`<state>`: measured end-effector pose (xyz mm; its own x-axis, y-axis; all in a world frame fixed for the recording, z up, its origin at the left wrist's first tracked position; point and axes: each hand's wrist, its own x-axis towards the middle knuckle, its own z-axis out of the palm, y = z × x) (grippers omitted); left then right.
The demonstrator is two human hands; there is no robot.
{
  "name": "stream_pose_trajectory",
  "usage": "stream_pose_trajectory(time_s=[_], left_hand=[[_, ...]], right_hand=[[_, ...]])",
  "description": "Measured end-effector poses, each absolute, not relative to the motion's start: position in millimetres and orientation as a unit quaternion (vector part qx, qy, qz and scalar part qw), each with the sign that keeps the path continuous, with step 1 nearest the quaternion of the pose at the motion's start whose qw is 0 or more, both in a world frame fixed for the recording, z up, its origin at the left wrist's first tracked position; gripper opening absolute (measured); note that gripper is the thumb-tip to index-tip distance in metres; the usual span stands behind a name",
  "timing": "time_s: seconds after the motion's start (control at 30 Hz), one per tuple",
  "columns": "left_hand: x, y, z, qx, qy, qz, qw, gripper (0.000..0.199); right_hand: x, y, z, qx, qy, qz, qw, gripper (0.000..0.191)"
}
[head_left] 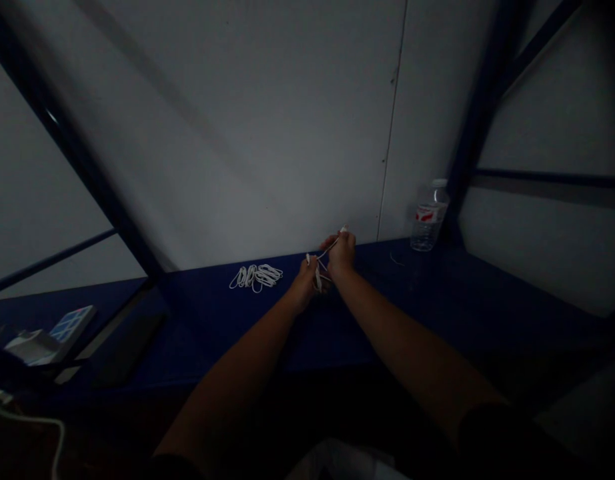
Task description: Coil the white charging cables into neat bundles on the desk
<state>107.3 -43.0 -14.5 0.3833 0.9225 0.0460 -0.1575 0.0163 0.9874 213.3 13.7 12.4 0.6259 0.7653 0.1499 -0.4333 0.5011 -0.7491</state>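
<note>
A thin white cable (327,251) runs between my two hands above the blue shelf (227,327). My left hand (305,281) is closed around a loose loop of it, and a white end sticks up by the thumb. Higher and to the right, my right hand (343,252) pinches the cable near a small white piece, perhaps its plug, at the fingertips. To the left of my left hand lie several coiled white cables (257,276) on the shelf. Dim light hides the finer details of the fingers.
A clear plastic bottle (429,217) with a red and white label stands at the right by a blue post (475,127). A short white strand (396,260) lies near it. Farther left are a dark flat object (130,350) and a white-and-blue box (70,327). A pale wall (267,133) rises behind.
</note>
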Motion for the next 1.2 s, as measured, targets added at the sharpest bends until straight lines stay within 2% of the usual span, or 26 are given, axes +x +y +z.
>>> stream_pose_trajectory(time_s=[0.1, 0.23, 0.37, 0.47, 0.67, 0.77, 0.83, 0.97, 1.13, 1.2], left_hand=[[96.7, -43.3, -17.3, 0.608, 0.330, 0.403, 0.600, 0.070], [87.8, -41.8, -7.7, 0.586, 0.367, 0.463, 0.555, 0.050], [77.7, -36.0, 5.7, 0.481, 0.357, 0.526, 0.604, 0.028], [70.2, -32.0, 10.6, 0.399, 0.359, 0.536, 0.652, 0.020], [67.1, -29.9, 8.1, 0.393, 0.338, 0.499, 0.694, 0.033], [68.9, -28.6, 3.1, 0.455, 0.355, 0.455, 0.678, 0.050], [69.1, -26.8, -0.1, 0.492, 0.385, 0.435, 0.649, 0.056], [65.0, -24.2, 0.7, 0.492, 0.428, 0.440, 0.617, 0.059], [57.7, -30.9, 12.6, 0.511, 0.358, 0.389, 0.678, 0.065], [57.1, -35.5, 15.4, 0.538, 0.339, 0.346, 0.690, 0.068]], right_hand=[[226.0, 14.3, 4.1, -0.373, -0.283, 0.323, 0.822, 0.022], [237.7, 15.6, 0.6, -0.418, -0.366, 0.252, 0.793, 0.022], [235.0, 8.4, 0.8, -0.492, -0.444, 0.135, 0.737, 0.022], [225.6, -2.4, 4.2, -0.463, -0.528, 0.106, 0.704, 0.021], [209.2, -18.5, 5.9, -0.321, -0.652, 0.397, 0.561, 0.023], [207.5, -20.4, 1.6, -0.306, -0.687, 0.453, 0.479, 0.029], [208.4, -20.1, -0.6, -0.333, -0.716, 0.419, 0.448, 0.027], [212.7, -18.7, -0.3, -0.392, -0.766, 0.218, 0.461, 0.022], [216.6, -23.8, 7.4, -0.390, -0.730, 0.104, 0.551, 0.036], [216.1, -28.0, 11.1, -0.368, -0.720, 0.098, 0.581, 0.034]])
